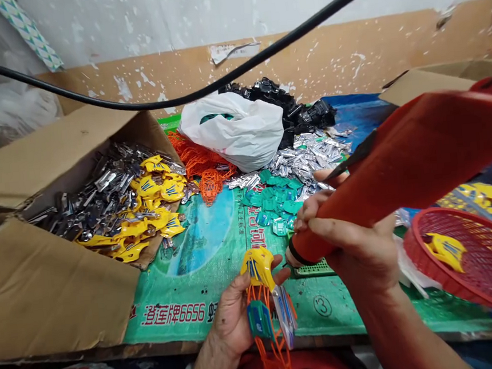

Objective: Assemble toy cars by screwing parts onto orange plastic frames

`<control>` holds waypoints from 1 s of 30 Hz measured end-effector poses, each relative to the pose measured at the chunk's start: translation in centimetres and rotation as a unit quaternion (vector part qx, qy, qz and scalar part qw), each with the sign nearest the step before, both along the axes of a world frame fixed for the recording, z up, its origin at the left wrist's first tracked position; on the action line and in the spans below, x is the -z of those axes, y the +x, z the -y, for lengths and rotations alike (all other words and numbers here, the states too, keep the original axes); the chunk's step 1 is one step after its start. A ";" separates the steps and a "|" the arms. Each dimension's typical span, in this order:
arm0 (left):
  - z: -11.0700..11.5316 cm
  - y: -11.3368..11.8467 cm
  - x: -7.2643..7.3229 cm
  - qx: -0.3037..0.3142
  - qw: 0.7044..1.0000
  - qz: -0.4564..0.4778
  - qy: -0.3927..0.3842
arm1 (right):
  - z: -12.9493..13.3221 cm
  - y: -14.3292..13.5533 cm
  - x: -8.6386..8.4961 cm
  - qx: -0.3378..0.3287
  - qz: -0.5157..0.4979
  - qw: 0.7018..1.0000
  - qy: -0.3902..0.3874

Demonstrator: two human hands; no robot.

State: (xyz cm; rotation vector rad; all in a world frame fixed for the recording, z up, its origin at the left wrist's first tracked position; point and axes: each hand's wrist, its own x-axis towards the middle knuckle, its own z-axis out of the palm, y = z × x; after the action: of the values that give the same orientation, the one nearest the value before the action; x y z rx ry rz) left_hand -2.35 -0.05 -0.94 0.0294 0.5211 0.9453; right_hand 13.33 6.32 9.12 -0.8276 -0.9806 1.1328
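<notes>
My left hand (pixel 231 315) is closed around a toy car body with a yellow shell (pixel 258 264), an orange lattice frame (pixel 270 360), a green piece (pixel 260 319) and a silvery side strip (pixel 283 313). Wrapped around a thick red electric screwdriver (pixel 402 153), my right hand (pixel 359 249) tilts its black-ringed nose down to the left. That nose is close to the yellow shell, beside my left fingertips; whether it touches cannot be made out. Beneath the screwdriver's nose lies a small green perforated tray (pixel 316 268), partly hidden.
A cardboard box (pixel 66 292) on the left spills dark and yellow parts (pixel 149 216). Behind are orange frames (pixel 211 182), a white bag (pixel 235 128), black parts (pixel 317 115), silvery pieces (pixel 308 159) and green pieces (pixel 273 199). A red basket (pixel 485 261) stands right; a black cable (pixel 203 93) hangs across.
</notes>
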 end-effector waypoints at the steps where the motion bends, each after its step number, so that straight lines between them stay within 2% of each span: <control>1: 0.0 0.0 0.0 -0.002 1.000 -0.003 -0.002 | 0.0 0.0 0.1 -0.002 0.007 1.000 -0.002; 5: -0.1 0.2 0.2 0.009 1.000 -0.004 -0.006 | 0.1 -0.1 0.3 0.005 0.030 1.000 -0.007; 11: -0.3 0.6 0.1 -0.027 1.000 0.005 -0.011 | 0.1 -0.1 0.2 -0.009 0.000 1.000 -0.005; 18: -0.2 0.6 0.4 -0.022 1.000 0.016 0.012 | 0.1 0.0 0.3 -0.015 -0.024 1.000 0.010; 30: -0.2 0.7 0.7 -0.027 0.998 0.047 -0.006 | 0.0 -0.1 0.3 -0.010 -0.027 0.999 0.041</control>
State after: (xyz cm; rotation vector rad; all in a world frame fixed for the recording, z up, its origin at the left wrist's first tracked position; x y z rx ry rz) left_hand -1.63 0.20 -1.60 -0.0401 0.4419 0.9920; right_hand 13.21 6.29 8.86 -0.7186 -0.9863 1.1197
